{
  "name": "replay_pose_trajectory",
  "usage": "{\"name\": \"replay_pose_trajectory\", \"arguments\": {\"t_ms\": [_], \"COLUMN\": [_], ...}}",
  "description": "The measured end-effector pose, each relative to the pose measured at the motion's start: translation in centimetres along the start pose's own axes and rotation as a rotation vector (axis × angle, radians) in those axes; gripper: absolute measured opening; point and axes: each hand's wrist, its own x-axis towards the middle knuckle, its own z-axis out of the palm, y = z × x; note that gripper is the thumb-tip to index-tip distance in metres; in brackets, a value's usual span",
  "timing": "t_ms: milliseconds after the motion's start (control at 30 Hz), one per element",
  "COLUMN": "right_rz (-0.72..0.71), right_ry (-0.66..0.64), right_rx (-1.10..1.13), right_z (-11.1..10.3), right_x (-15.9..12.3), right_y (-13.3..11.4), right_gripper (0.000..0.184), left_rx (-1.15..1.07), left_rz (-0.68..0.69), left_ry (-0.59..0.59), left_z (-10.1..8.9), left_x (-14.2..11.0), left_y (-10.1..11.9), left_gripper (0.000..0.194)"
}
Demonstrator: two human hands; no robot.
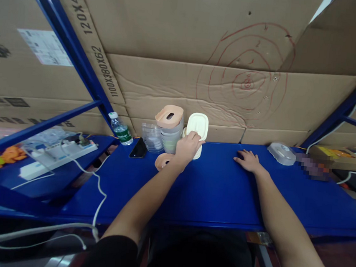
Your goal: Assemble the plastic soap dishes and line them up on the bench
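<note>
My left hand (188,146) is closed on the near edge of a cream-coloured lid (198,123), which stands tilted up with its flat face toward me. Part of another cream piece (198,153) shows just below the fingers. To the left rises a stack of grey plastic containers (171,140) topped by a peach lid (168,116) with a dark oval slot. A second peach lid (162,161) lies on the table, partly hidden by my left forearm. My right hand (247,160) rests flat on the blue table, fingers spread, holding nothing.
Clear plastic cups (152,138), a phone (138,148) and a water bottle (121,129) stand left on the blue table (216,192). A translucent container (281,154) sits at right. Farther left are a power strip (58,160) and white cables (99,184). Cardboard (167,78) closes the back.
</note>
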Motion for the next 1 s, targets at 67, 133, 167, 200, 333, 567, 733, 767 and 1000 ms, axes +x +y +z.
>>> {"name": "replay_pose_trajectory", "arguments": {"t_ms": [67, 133, 167, 200, 333, 567, 733, 767, 1000], "right_rz": [0.009, 0.016, 0.017, 0.016, -0.031, -0.325, -0.544, -0.552, -0.633], "right_ry": [0.003, 0.004, 0.007, 0.010, 0.042, 0.015, -0.049, -0.040, 0.035], "right_rx": [0.012, 0.031, 0.042, 0.053, 0.156, 0.605, 0.689, 0.708, 0.734], "right_z": [0.0, 0.0, 0.0, 0.0, -0.2, 0.4, 1.2, 1.2, 1.1], "right_x": [-0.1, -0.2, -0.2, -0.2, -0.1, -1.7, -3.2, -3.3, -3.3], "right_y": [-0.3, -0.5, -0.5, -0.5, -0.6, -5.9, -10.4, -10.8, -14.2], "right_gripper": [0.073, 0.073, 0.074, 0.074, 0.073, 0.081, 0.086, 0.086, 0.075], "left_rx": [0.006, 0.005, 0.001, -0.004, -0.024, 0.032, -0.006, -0.020, -0.179], "left_rz": [0.048, 0.084, 0.098, 0.109, 0.163, 0.161, 0.177, 0.184, 0.164], "left_ry": [0.031, 0.058, 0.067, 0.075, 0.112, 0.106, 0.207, 0.223, 0.259], "left_z": [-0.1, -0.2, -0.3, -0.3, -0.3, 0.7, 1.0, 1.0, 0.0], "left_x": [-0.1, -0.3, -0.4, -0.4, -0.4, -0.3, -0.7, -0.7, -1.8], "left_y": [0.0, 0.0, 0.0, 0.0, 0.2, -0.3, -0.6, -0.6, -0.4], "left_gripper": [0.036, 0.035, 0.034, 0.034, 0.037, 0.030, 0.031, 0.031, 0.027]}}
